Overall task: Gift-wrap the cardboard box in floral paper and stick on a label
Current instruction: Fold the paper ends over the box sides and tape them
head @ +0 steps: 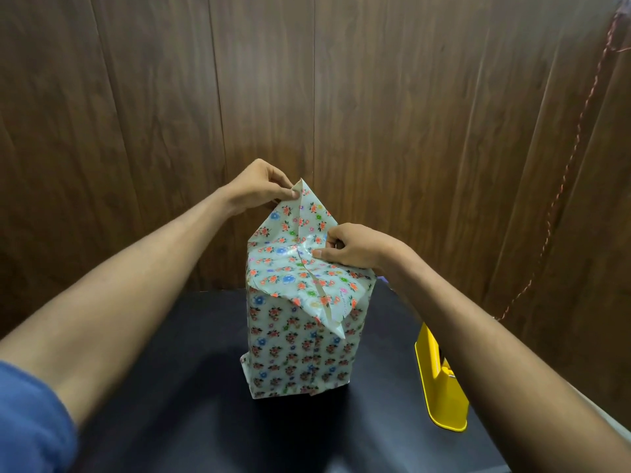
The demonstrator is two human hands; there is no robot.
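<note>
Counter (177, 421): dark, matte, nearly black top — it runs back to a brown wood-panelled wall.
Wrapped box (300, 349): stands upright on the counter near its middle, tall and narrow, covered in floral paper; the bottom edge rests on the surface and the paper at the lower left corner sticks out a little.
Yellow holder (440, 384): a plastic piece on the counter to the right of the box, well apart from it — partly hidden by a forearm; what it is cannot be told.

Tall box (300, 343) upright on dark table (170, 387), wrapped in floral paper (293, 233), top flaps unsealed, one raised.
</note>
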